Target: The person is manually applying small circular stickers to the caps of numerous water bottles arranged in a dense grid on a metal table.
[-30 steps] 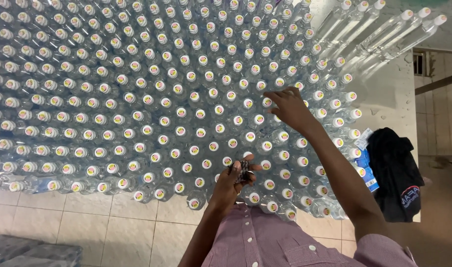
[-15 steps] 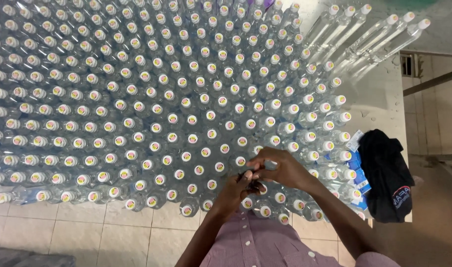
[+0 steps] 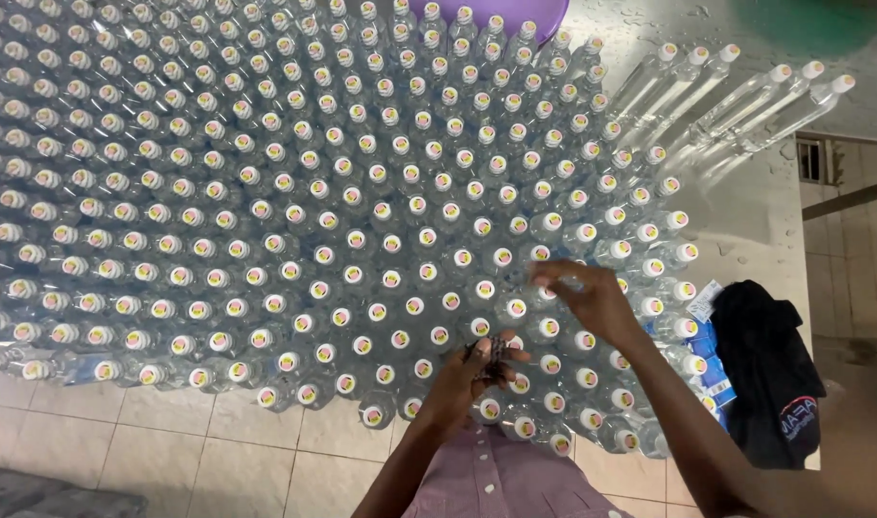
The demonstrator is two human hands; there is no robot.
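Hundreds of capped clear bottles [image 3: 390, 279] crowd the table [image 3: 745, 206]. Left hand [image 3: 472, 372] pinches a small dark stack of seals [image 3: 497, 349] over the near rows: light, flimsy, best gripped by its edges. Right hand [image 3: 592, 299] hovers, fingers loosely curled, gripping nothing visible.

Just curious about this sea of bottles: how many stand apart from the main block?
6 separate bottles, in a row at the table's far right: three close together, three more beyond. The block may hide others.
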